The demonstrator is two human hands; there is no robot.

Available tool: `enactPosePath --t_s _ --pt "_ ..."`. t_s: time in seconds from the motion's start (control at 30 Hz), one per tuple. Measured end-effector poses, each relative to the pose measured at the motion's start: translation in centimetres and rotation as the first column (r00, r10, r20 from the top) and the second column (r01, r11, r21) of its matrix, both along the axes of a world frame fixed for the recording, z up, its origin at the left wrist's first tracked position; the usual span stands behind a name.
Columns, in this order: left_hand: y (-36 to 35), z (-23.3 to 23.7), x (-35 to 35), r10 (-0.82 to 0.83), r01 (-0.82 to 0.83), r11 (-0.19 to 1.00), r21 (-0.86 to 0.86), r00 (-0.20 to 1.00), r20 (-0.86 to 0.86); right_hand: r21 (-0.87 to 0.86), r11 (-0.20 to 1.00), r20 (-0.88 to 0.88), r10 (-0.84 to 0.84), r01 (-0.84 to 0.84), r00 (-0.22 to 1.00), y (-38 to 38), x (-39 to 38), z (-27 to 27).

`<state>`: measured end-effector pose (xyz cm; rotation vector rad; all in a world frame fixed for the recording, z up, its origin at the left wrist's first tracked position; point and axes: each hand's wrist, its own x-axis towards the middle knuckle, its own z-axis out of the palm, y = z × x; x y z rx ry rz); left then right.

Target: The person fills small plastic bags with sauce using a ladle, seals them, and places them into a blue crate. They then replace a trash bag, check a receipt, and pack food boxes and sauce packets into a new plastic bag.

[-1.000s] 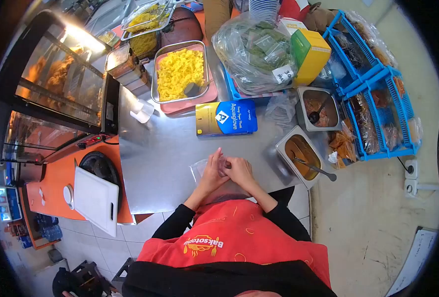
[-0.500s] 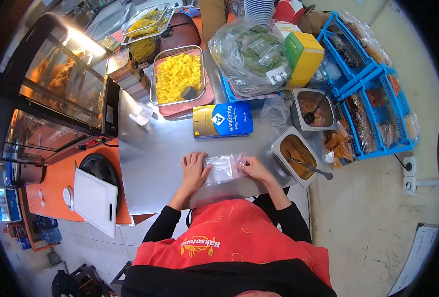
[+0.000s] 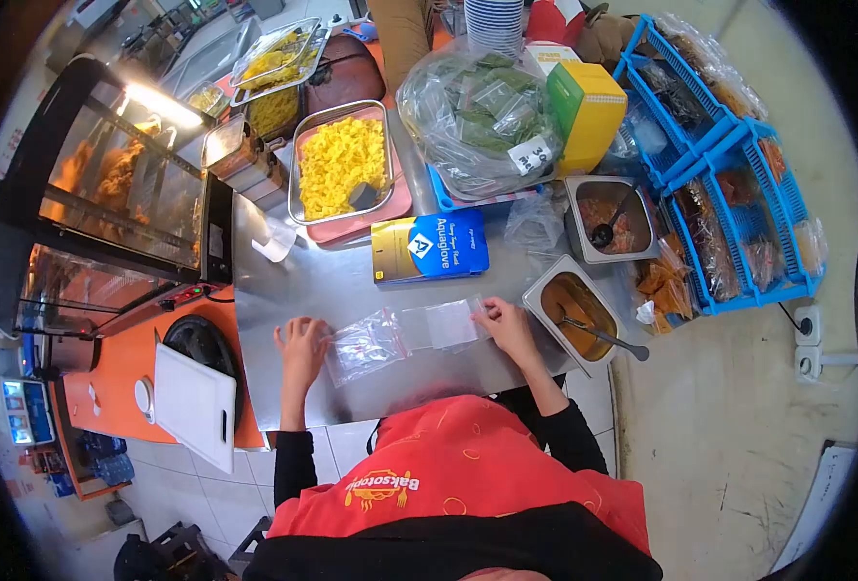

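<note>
Head view: left hand (image 3: pixel 303 349) pinches a clear bag (image 3: pixel 369 344), right hand (image 3: pixel 509 325) a second bag (image 3: pixel 448 323) beside it. They're being laid out, seemingly; opening either needs both hands.

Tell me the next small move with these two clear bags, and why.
Probably release the left bag flat on the counter and bring the left hand over to open the right bag: the right hand pinches it beside the sauce pan with its ladle, and the bags lie apart.
</note>
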<state>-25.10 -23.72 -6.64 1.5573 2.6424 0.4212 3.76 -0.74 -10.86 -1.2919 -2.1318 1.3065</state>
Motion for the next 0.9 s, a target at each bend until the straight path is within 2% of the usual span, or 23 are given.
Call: enactPosePath --t_s 0.07,0.17,0.27,0.37,0.47,0.57,0.67,0.77,0.9 --pt "1.1 1.4 1.5 0.081 -0.071 0.990 0.125 0.994 -0.076 -0.002 0.999 -0.042 -0.050 0.050 0.998 -0.7 0.0 0.9" --pt "3.5 1.5 3.9 0.011 -0.004 0.975 0.223 1.000 -0.029 -0.005 0.994 -0.095 -0.106 0.106 0.990 -1.5 0.5 -0.1" --pt "7.0 1.1 7.9 -0.205 0.168 0.948 0.269 0.972 0.115 0.234 0.965 -0.160 -0.086 0.122 0.983 -2.3 0.8 0.5" --pt "11.2 0.7 11.9 -0.380 0.324 0.895 0.305 0.914 0.144 0.321 0.935 -0.103 -0.122 0.149 0.987 -3.3 0.9 2.4" --pt "14.5 -0.8 14.6 -0.431 0.346 0.872 0.346 0.877 0.211 0.303 0.923 -0.199 -0.183 0.238 0.963 -3.7 0.8 2.8" --pt "16.5 -3.2 13.6 -0.526 0.375 0.847 0.376 0.685 0.503 0.251 0.944 -0.213 -0.163 0.215 0.963 -4.2 1.3 3.9" --pt "16.4 0.4 13.1 -0.574 0.457 0.815 0.357 0.725 0.381 0.216 0.955 -0.243 -0.148 0.202 0.959 -4.8 2.0 5.4" --pt "15.6 3.6 13.2 -0.619 0.519 0.775 0.360 0.740 0.264 0.058 0.978 -0.304 -0.176 0.203 0.936 -5.3 2.1 6.3" --pt "14.6 5.5 14.1 -0.590 0.498 0.782 0.374 0.785 0.188 0.000 0.986 -0.332 -0.155 0.164 0.931 -5.4 1.8 7.7"
